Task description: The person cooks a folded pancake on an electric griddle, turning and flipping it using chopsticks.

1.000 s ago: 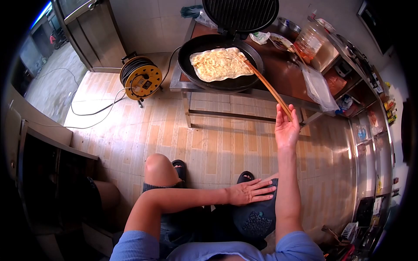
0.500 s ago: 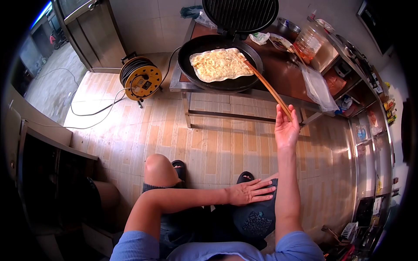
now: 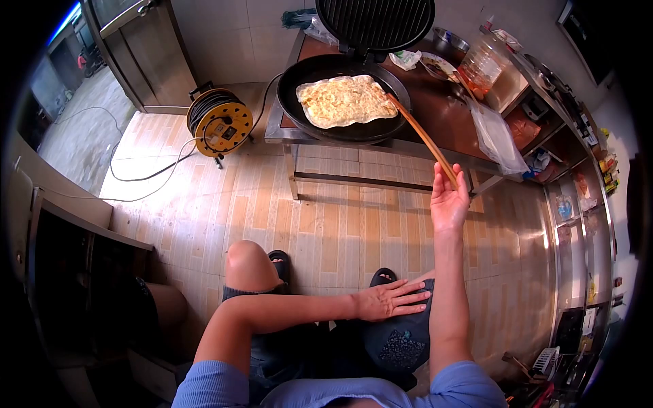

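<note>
My right hand [image 3: 449,204] is closed round the near end of a pair of brown chopsticks [image 3: 420,134]. Their far tips are at the right side of a black electric griddle [image 3: 288,92], close by the right edge of a flatbread; whether they touch it I cannot tell. The flatbread [image 3: 343,102] is pale, roughly rectangular, with yellowish patches on top, and lies flat in the pan. Above it the griddle's ridged lid [image 3: 374,26] stands raised. My left hand [image 3: 386,301] lies flat on my right thigh, fingers spread, holding nothing.
A metal-framed table [image 3: 435,126] bears the griddle, a plate [image 3: 439,66], a clear plastic jar [image 3: 483,61] and plastic bags [image 3: 496,139]. On the tiled floor stands a yellow cable reel [image 3: 221,122]. Shelves [image 3: 578,224] line the right. Part of a leg [image 3: 163,304] shows at left.
The chopstick tips have shifted slightly right, away from the flatbread's edge. My right hand has barely moved, and my left hand and the flatbread stay where they were.
</note>
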`<action>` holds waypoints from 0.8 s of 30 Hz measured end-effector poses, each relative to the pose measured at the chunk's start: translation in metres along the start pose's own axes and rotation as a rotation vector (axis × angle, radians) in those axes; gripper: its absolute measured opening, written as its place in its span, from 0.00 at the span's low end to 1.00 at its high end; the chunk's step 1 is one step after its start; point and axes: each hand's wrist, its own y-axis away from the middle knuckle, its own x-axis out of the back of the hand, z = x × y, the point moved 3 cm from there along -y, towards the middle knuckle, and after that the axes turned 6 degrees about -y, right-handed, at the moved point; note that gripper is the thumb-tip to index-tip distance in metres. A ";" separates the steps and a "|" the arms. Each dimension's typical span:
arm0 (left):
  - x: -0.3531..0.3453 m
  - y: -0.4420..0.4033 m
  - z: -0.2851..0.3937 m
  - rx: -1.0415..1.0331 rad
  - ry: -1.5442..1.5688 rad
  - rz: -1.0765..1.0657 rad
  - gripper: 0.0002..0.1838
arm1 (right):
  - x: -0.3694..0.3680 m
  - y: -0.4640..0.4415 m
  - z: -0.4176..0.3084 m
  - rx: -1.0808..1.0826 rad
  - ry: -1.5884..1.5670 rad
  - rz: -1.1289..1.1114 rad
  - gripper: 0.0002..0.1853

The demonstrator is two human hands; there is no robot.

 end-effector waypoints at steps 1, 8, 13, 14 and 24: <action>0.000 0.000 0.000 -0.001 -0.001 0.001 0.30 | 0.000 0.000 0.000 0.000 0.000 0.001 0.11; 0.000 0.000 0.000 0.002 0.009 0.021 0.30 | 0.001 -0.001 -0.002 0.010 -0.016 -0.015 0.11; 0.000 0.000 0.000 -0.001 0.010 0.021 0.30 | 0.000 0.000 -0.001 0.013 -0.011 -0.016 0.11; 0.000 0.000 0.000 0.000 0.014 0.020 0.30 | 0.000 0.000 -0.001 0.014 -0.010 -0.019 0.11; 0.001 0.000 0.000 -0.002 0.026 0.017 0.30 | 0.000 0.000 -0.002 0.017 -0.007 -0.007 0.11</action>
